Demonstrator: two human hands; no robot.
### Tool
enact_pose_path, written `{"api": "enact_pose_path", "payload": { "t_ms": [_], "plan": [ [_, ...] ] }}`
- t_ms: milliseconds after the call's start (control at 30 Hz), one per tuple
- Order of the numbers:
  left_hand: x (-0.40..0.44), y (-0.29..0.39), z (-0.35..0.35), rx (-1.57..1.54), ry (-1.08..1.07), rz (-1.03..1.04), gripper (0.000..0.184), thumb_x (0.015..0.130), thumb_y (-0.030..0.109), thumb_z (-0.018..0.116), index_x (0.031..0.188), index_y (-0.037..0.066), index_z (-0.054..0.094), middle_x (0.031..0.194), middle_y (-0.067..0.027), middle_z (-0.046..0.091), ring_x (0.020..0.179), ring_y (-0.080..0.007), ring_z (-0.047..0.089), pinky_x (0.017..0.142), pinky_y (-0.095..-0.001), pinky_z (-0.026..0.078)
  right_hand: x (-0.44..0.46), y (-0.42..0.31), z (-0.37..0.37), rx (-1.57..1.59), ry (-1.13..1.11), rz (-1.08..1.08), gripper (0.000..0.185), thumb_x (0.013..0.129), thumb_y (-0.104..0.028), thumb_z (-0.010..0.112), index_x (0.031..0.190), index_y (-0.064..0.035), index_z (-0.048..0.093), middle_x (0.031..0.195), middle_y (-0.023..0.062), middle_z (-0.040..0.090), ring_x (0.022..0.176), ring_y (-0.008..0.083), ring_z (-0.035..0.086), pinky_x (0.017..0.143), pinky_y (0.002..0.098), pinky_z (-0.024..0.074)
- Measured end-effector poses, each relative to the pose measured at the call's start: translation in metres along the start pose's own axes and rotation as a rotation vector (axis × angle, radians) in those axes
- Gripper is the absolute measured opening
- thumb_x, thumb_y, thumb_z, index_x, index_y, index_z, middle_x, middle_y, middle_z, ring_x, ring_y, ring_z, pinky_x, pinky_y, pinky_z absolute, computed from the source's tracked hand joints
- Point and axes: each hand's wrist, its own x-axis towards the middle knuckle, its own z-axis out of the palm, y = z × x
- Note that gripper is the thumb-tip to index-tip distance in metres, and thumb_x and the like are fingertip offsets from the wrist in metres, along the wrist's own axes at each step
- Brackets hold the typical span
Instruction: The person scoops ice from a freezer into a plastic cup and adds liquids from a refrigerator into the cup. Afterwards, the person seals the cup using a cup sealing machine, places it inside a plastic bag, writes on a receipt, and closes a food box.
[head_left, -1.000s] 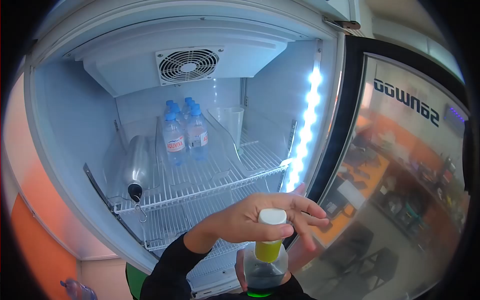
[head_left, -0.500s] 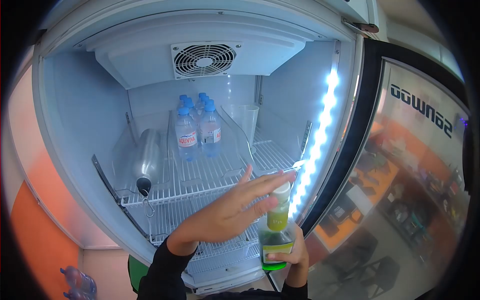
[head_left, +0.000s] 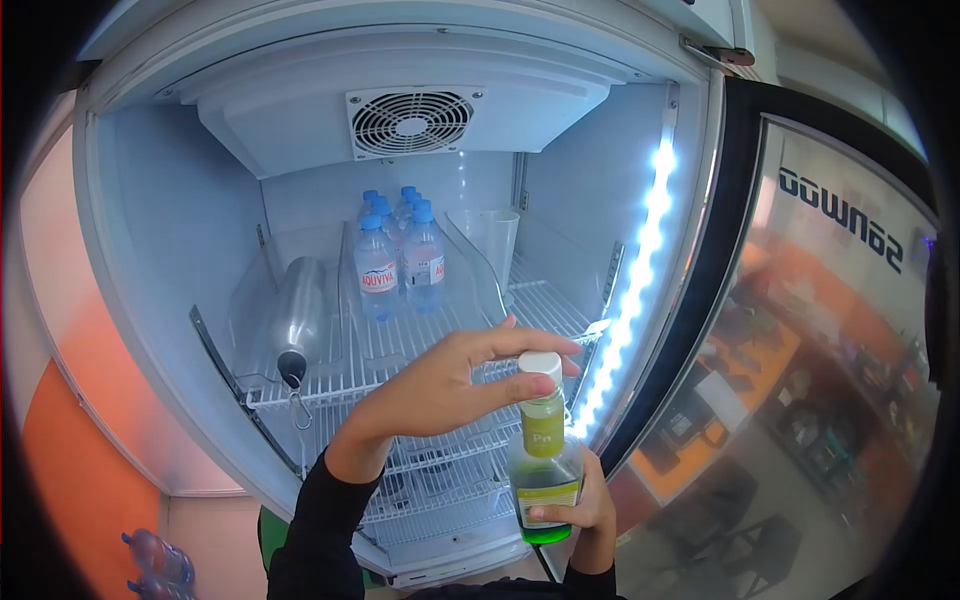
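A glass bottle [head_left: 543, 498] of green liquid, with a green neck label and a white cap [head_left: 541, 366], stands nearly upright in front of the fridge shelves. My right hand [head_left: 592, 510] is wrapped round its lower body, the thumb lying across the label. From the left, my left hand [head_left: 450, 382] grips the cap, thumb on the near side and fingers reaching round behind it. The fingertips at the back are partly hidden by the cap.
On the top wire shelf [head_left: 385, 352] are several water bottles [head_left: 379, 277] with blue caps, a metal flask [head_left: 300, 310] with a carabiner, and a clear plastic cup [head_left: 493, 245]. The glass door [head_left: 800, 330] hangs open at right. Water bottles [head_left: 160, 560] stand at lower left.
My left hand has come down from stretched fingers over the cap to a grip round it. The bottle has shifted slightly left in my right hand, showing more of its label.
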Motion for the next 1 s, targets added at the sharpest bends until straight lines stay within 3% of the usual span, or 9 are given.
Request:
{"api": "enact_pose_path", "payload": {
  "t_ms": [100,233,300,333,433,467,667,767,1000],
  "plan": [
    [0.003,-0.001,0.005,0.334,0.345,-0.039,0.036,0.077,0.04,0.073,0.092,0.007,0.07,0.08,-0.0044,0.071,0.082,-0.0169,0.067,0.115,-0.047,0.012,0.002,-0.004,0.001,-0.096,0.024,0.0,0.072,0.06,-0.029,0.084,0.117,0.0007,0.052,0.099,0.0102,0.064,0.092,0.0189,0.062,0.084,0.0334,0.0466],
    [0.006,0.002,0.008,0.558,0.541,-0.078,0.044,0.07,0.049,0.076,0.072,0.007,0.066,0.061,-0.0034,0.064,0.065,-0.0144,0.064,0.113,-0.0461,0.02,0.009,-0.018,0.012,-0.261,0.127,-0.005,0.072,0.06,-0.032,0.084,0.115,0.0017,0.052,0.096,0.0117,0.066,0.088,0.0204,0.064,0.08,0.0329,0.0494],
    [0.007,0.009,0.008,0.732,0.543,-0.154,0.042,0.067,0.044,0.08,0.067,0.005,0.063,0.06,-0.0011,0.061,0.073,-0.0205,0.066,0.112,-0.0493,0.022,0.012,-0.016,0.013,-0.314,0.145,-0.023,0.071,0.061,-0.031,0.084,0.114,0.0016,0.053,0.095,0.012,0.066,0.087,0.0207,0.065,0.079,0.0334,0.0502],
    [0.011,0.027,0.006,0.955,0.347,-0.341,0.046,0.083,0.05,0.065,0.085,0.004,0.062,0.08,-0.0067,0.063,0.084,-0.0228,0.063,0.109,-0.046,0.027,0.013,-0.017,0.015,-0.33,0.153,-0.012,0.069,0.061,-0.03,0.084,0.114,0.0017,0.053,0.095,0.0124,0.066,0.087,0.0207,0.065,0.079,0.0334,0.0503],
    [0.01,-0.003,0.012,0.182,0.369,-0.071,0.049,0.097,0.048,0.04,0.113,0.003,0.053,0.114,-0.0149,0.055,0.113,-0.0256,0.052,0.109,-0.0443,0.027,0.018,-0.018,0.016,-0.302,0.148,-0.051,0.068,0.062,-0.03,0.084,0.114,0.0017,0.052,0.095,0.0123,0.066,0.087,0.0203,0.065,0.079,0.033,0.0501],
    [0.01,-0.003,0.004,0.038,0.125,-0.019,0.051,0.102,0.042,0.021,0.13,0.003,0.039,0.133,-0.0164,0.04,0.129,-0.0262,0.035,0.109,-0.0404,0.026,0.017,-0.014,0.015,-0.277,0.151,-0.052,0.068,0.062,-0.03,0.083,0.114,0.0015,0.052,0.095,0.0122,0.066,0.087,0.0198,0.064,0.079,0.0329,0.05],
    [0.0,0.004,-0.012,0.177,-0.014,-0.05,0.046,0.097,0.031,0.045,0.135,0.004,0.046,0.116,-0.0154,0.059,0.116,-0.0246,0.052,0.1,-0.0352,0.039,0.014,-0.013,0.013,-0.22,0.099,-0.036,0.068,0.061,-0.028,0.084,0.114,0.0017,0.052,0.098,0.0111,0.065,0.089,0.0195,0.063,0.082,0.033,0.0487],
    [-0.002,0.002,-0.016,0.056,0.188,-0.141,0.038,0.084,0.027,0.069,0.116,0.005,0.065,0.101,-0.0105,0.069,0.093,-0.016,0.063,0.082,-0.0295,0.048,0.013,-0.011,0.013,-0.297,0.102,-0.03,0.069,0.062,-0.031,0.084,0.114,0.0025,0.052,0.096,0.0123,0.066,0.087,0.0204,0.065,0.08,0.0331,0.0501],
    [0.002,-0.032,-0.058,0.715,0.576,-0.501,0.036,0.072,0.032,0.078,0.091,0.003,0.068,0.09,-0.0125,0.07,0.082,-0.0216,0.065,0.073,-0.033,0.048,0.011,-0.005,0.009,-0.324,0.205,-0.049,0.067,0.059,-0.031,0.085,0.109,0.0021,0.056,0.093,0.0118,0.067,0.084,0.0198,0.066,0.076,0.0333,0.0518]
  ]
}}
